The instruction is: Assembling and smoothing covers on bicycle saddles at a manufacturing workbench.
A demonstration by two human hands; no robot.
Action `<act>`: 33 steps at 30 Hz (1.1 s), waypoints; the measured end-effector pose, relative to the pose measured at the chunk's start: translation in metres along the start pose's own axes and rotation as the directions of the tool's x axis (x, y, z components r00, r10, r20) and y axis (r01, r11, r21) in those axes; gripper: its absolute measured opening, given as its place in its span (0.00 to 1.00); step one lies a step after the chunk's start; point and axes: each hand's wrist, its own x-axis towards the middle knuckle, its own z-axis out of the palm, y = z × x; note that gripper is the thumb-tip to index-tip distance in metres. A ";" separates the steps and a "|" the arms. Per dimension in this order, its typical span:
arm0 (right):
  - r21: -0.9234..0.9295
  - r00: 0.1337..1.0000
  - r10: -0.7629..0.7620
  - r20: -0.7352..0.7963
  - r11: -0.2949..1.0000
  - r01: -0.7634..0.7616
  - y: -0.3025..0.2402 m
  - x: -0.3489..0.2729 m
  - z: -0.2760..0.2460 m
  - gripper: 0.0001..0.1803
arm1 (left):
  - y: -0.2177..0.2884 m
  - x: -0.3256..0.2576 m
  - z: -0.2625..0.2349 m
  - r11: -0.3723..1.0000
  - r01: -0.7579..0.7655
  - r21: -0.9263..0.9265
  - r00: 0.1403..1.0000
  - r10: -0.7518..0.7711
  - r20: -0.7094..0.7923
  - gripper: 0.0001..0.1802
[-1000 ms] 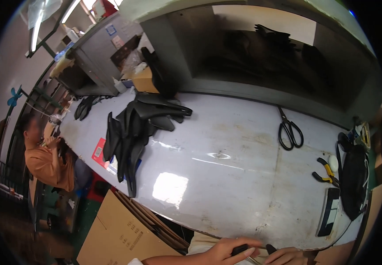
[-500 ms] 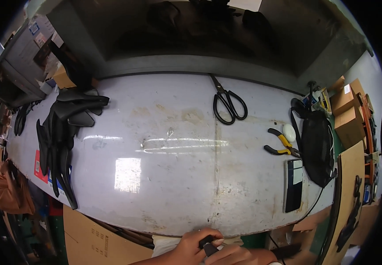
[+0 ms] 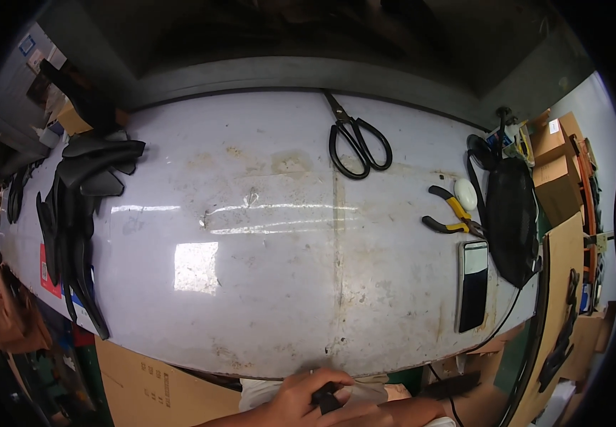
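Close to my body, just off the table's front edge, my left hand is closed around a small black piece. Its kind is hard to tell, as fingers cover most of it. My right hand meets the left at the same piece with its fingers closed, partly cut off by the lower edge. Farthest from me on the table lie black-handled scissors. To the right are yellow-and-black pliers, a white oval object and a phone.
Long black moulded pieces are heaped at the table's left. A black pouch with a cable lies at the right edge. Cardboard boxes stand beyond it. A grey cabinet borders the back. Another person's sleeve shows at far left.
The view has shifted, so the table's things sit slightly higher and further left. My hands stay together at the black piece, with the fingers slightly shifted around it.
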 end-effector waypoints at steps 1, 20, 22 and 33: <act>-0.001 0.997 -0.077 -0.010 0.997 0.077 0.002 -0.004 0.004 0.03 | 0.004 0.001 -0.001 1.000 0.001 -0.004 1.000 -0.001 0.009 0.08; 0.459 0.925 0.243 -0.292 0.884 -0.088 0.006 -0.012 -0.012 0.11 | 0.001 0.001 -0.010 0.994 0.071 -0.080 0.990 -0.060 0.129 0.08; 0.351 0.990 -0.017 -0.137 0.934 0.065 0.008 -0.012 -0.019 0.07 | 0.001 0.002 -0.011 0.989 0.123 -0.079 0.980 -0.108 0.170 0.09; 0.130 0.987 -0.039 -0.154 0.990 0.059 0.008 -0.014 -0.002 0.03 | -0.001 0.007 -0.008 0.992 0.045 -0.121 0.987 -0.025 0.159 0.11</act>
